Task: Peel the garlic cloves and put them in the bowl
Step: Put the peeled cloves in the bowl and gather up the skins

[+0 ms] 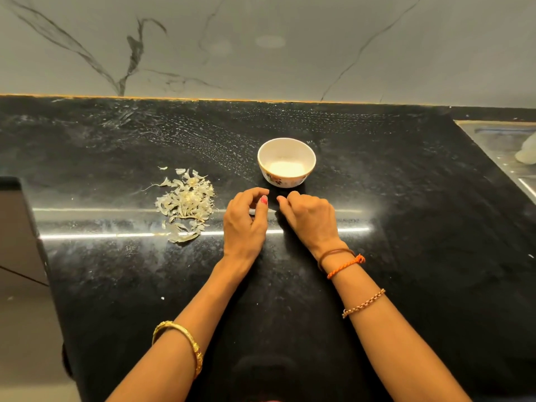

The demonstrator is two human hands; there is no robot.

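A small white bowl [286, 162] with a flower pattern stands mid-counter and holds something pale at the bottom. Just in front of it, my left hand [245, 221] is low over the counter, its fingers curled round a small pale piece that looks like a garlic clove [252, 211], mostly hidden. My right hand [307, 219] is beside it, knuckles up and fingers curled, with nothing visible in it. A narrow gap separates the fingertips of the two hands. A heap of dry garlic peels [185, 207] lies left of my left hand.
The black stone counter [377, 227] runs back to a marble wall. A steel sink [507, 146] is set into it at the far right, with a pale object inside. The counter's left edge drops off by a grey unit [17, 227].
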